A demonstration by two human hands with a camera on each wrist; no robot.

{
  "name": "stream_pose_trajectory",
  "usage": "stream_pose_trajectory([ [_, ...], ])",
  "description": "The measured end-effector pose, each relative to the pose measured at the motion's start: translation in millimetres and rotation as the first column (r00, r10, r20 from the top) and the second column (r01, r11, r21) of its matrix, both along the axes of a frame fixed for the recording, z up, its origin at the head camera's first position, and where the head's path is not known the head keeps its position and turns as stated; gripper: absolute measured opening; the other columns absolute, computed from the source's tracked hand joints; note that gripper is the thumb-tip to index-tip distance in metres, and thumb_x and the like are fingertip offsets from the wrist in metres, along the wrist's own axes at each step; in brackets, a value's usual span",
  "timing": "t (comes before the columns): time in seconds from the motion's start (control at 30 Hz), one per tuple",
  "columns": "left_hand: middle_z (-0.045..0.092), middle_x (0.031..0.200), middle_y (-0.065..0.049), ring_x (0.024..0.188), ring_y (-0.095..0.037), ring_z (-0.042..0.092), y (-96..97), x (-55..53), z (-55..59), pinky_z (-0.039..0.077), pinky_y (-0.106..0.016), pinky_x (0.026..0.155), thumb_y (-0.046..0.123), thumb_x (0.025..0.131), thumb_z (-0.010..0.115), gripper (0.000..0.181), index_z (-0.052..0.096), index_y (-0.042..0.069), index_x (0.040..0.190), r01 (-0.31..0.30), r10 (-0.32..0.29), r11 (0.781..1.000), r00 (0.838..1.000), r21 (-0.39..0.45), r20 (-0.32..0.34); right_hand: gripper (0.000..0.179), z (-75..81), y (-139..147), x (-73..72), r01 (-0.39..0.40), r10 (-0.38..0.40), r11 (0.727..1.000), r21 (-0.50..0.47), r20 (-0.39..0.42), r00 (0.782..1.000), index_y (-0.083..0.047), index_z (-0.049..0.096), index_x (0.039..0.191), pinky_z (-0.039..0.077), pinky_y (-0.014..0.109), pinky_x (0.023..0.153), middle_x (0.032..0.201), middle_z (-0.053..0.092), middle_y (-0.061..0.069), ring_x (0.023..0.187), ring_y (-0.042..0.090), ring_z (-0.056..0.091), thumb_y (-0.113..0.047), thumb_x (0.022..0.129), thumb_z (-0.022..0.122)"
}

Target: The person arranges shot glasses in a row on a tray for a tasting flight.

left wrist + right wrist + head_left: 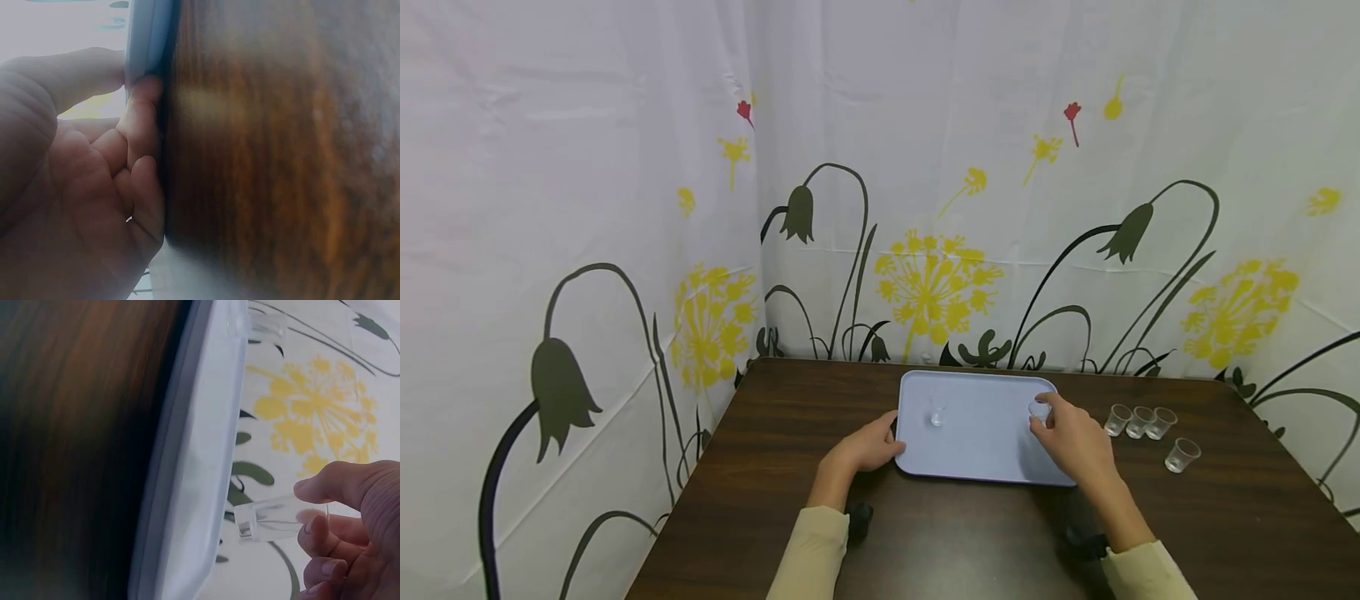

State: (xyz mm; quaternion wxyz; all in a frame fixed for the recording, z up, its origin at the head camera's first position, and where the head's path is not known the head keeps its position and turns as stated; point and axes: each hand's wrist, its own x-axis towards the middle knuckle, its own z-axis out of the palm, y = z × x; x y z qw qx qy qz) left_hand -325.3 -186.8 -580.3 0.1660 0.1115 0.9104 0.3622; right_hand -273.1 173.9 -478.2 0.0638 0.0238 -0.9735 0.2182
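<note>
A light blue tray (973,442) lies on the dark wooden table. My left hand (871,444) grips its left edge, thumb at the rim and fingers under the side, as the left wrist view shows at the tray rim (142,37). Over the right part of the tray, my right hand (1070,437) pinches a small clear shot glass (269,519) between thumb and fingers near its mouth. In the right wrist view its thick base points toward the tray, with a gap between them. Another shot glass (937,414) stands on the tray's left part.
Right of the tray on the table (970,533) stand three shot glasses in a row, the middle glass (1140,422) among them. A separate shot glass (1182,455) stands nearer, slightly right. A flower-printed curtain (925,125) hangs behind the table's back and left edges.
</note>
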Motion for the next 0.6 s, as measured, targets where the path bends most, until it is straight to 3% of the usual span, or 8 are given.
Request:
stream_pose_trajectory([
  [0.17, 0.06, 0.076, -0.002, 0.063, -0.018, 0.054, -0.1, -1.7, -1.2, 0.043, -0.033, 0.059, 0.024, 0.102, 0.068, 0.069, 0.039, 0.005, 0.162, 0.007, -0.007, 1.0, 1.0, 0.027, -0.001, 0.044, -1.3, -11.7, -3.9, -0.022, 0.022, 1.0, -0.004, -0.01, 1.0, -0.01, 0.067, 0.139, 0.04, 0.035, 0.052, 0.086, 0.071, 0.0, 0.063, 0.017, 0.055, -0.031, 0.1, 0.07],
  [0.33, 0.063, 0.077, -0.001, 0.065, -0.017, 0.057, -3.1, -8.7, -7.9, 0.045, -0.034, 0.061, 0.029, 0.103, 0.068, 0.07, 0.039, 0.011, 0.163, 0.014, -0.015, 0.999, 1.0, 0.036, 0.014, 0.042, -3.8, -20.6, -10.0, -0.048, 0.048, 0.999, -0.011, -0.009, 0.999, -0.013, 0.069, 0.137, 0.042, 0.036, 0.054, 0.089, 0.073, 0.0, 0.066, 0.017, 0.057, -0.032, 0.1, 0.07],
  [0.6, 0.061, 0.076, 0.0, 0.062, -0.016, 0.054, -5.2, -11.5, -13.6, 0.044, -0.032, 0.059, 0.026, 0.101, 0.064, 0.078, 0.029, 0.008, 0.168, 0.027, -0.028, 0.999, 0.999, 0.026, 0.02, 0.04, -8.3, -32.7, -18.0, -0.099, 0.1, 0.993, -0.057, 0.006, 0.995, -0.013, 0.071, 0.135, 0.047, 0.038, 0.061, 0.09, 0.074, 0.0, 0.073, 0.016, 0.062, -0.028, 0.098, 0.073],
])
